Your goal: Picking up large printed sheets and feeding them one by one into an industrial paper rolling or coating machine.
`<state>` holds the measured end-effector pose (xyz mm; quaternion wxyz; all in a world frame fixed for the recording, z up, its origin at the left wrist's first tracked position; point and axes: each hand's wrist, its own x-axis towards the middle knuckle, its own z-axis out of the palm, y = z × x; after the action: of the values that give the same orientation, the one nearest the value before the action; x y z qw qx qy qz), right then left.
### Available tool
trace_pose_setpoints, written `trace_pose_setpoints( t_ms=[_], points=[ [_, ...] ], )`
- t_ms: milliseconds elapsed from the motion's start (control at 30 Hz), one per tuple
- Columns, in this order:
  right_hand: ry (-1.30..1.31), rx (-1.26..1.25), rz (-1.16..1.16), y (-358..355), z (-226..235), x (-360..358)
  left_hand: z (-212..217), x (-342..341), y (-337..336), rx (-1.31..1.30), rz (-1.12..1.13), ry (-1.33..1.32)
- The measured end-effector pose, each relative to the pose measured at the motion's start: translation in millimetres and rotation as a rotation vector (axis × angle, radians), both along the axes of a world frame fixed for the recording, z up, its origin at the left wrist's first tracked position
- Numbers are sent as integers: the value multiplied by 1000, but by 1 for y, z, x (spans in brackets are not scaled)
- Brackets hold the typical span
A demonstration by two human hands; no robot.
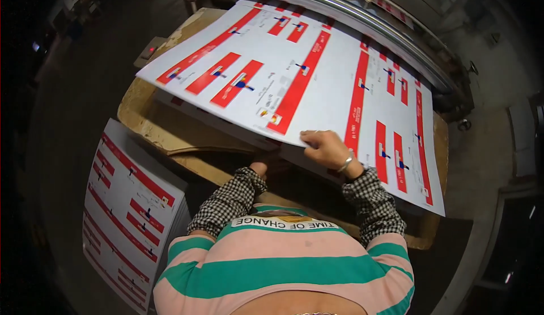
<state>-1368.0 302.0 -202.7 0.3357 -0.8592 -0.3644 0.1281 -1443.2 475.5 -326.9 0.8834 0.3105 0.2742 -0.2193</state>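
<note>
A large white printed sheet [334, 96] with red bands and small blue marks slopes from the metal roller [340, 9] towards me. My right hand [326, 149] pinches its near edge, thumb and fingers closed on it. Below that edge, my left hand [262, 167] reaches in under the sheet. Its fingers are in shadow and mostly hidden, so their grip does not show. Part of another printed sheet [221, 123] shows under the near edge of the upper one.
A worn brown board table [144, 116] supports the sheet, with a curved cutout at its front. To the left, a tall stack of similar printed sheets [127, 213] stands low beside me. Machine framework [453, 96] borders the right end of the roller.
</note>
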Motion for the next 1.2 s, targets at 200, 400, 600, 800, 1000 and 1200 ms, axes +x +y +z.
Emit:
trace_pose_setpoints(
  t_ms=[200,400,600,800,1000,1200],
  points=[
    [32,21,34,-5,-63,-10,-71,5,9,-18,74,-137],
    [274,-348,-118,7,-57,36,-1,4,4,85,-36,-139],
    [-69,-317,-67,17,-108,40,-4,7,2,61,-54,-188],
    [-74,-455,88,6,-71,7,7,-3,4,61,-118,-262],
    [47,-221,-16,-9,8,22,3,-2,-1,47,16,-143],
    [40,49,2,-7,-43,2,1,5,-1,72,-3,-115]
  ],
)
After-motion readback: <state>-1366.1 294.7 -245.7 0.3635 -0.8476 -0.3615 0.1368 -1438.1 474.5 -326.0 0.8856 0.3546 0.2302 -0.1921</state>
